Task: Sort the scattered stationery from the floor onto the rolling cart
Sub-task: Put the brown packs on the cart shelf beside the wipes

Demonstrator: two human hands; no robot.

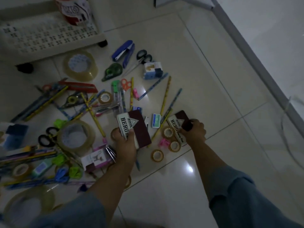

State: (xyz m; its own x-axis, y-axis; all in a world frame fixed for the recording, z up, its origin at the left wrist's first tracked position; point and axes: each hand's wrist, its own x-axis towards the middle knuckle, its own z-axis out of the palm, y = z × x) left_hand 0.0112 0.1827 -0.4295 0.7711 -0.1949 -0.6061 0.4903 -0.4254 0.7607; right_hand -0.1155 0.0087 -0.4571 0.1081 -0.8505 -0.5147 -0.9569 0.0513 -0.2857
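Stationery lies scattered over the tiled floor. My left hand grips a maroon and white HERO box and holds it just above the pile. My right hand is closed on a second HERO box that rests on the floor among small tape rolls. The white rolling cart with its perforated shelf stands at the upper left, a red and white canister on it.
A blue stapler, black scissors, large clear tape rolls, pencils, correction tapes and sharpeners cover the floor left and centre. A wall base runs along the right. Bare tiles lie to the lower right.
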